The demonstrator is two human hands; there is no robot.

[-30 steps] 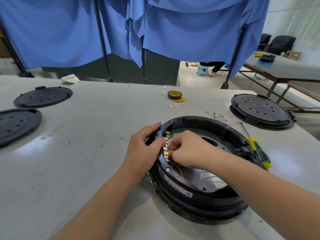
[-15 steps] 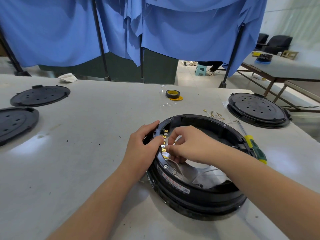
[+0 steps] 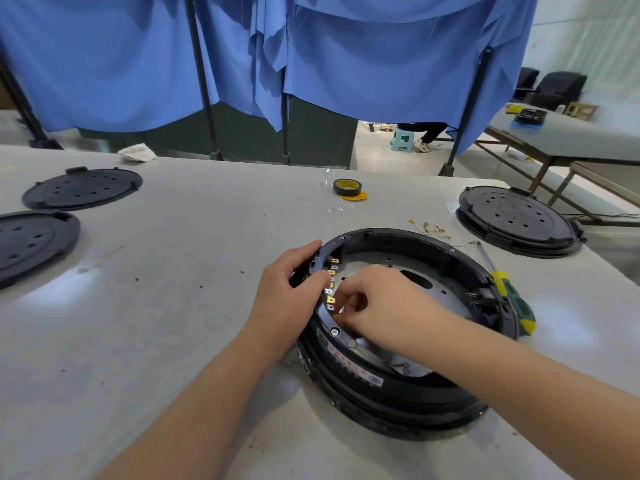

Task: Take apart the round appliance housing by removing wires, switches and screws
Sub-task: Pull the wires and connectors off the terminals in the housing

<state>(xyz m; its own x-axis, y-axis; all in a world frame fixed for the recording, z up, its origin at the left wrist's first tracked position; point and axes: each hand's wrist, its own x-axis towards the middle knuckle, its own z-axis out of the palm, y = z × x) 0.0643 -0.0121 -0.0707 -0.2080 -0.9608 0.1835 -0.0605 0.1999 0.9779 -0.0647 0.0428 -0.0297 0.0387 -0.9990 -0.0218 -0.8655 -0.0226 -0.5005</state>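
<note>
A left hand [image 3: 291,292] grips the outer rim of the round black plastic housing [image 3: 408,386] while the right hand [image 3: 377,306], nearer inside, curls its fingers at the row of brass terminals [image 3: 330,285], whatever it pinches hidden.

Grey table [image 3: 173,306] – round housing [image 3: 398,386], three black lids, tape roll [image 3: 347,187], screwdriver [image 3: 512,299].

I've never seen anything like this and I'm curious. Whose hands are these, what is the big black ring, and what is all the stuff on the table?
The camera sits on a person's head, looking down at their own hands. The left hand steadies the round black plastic housing. The right hand curls its fingers by the small gold metal terminals inside the rim; what it pinches is hidden. On the grey table lie a green and yellow screwdriver, a black and yellow tape roll and flat black round covers.
</note>
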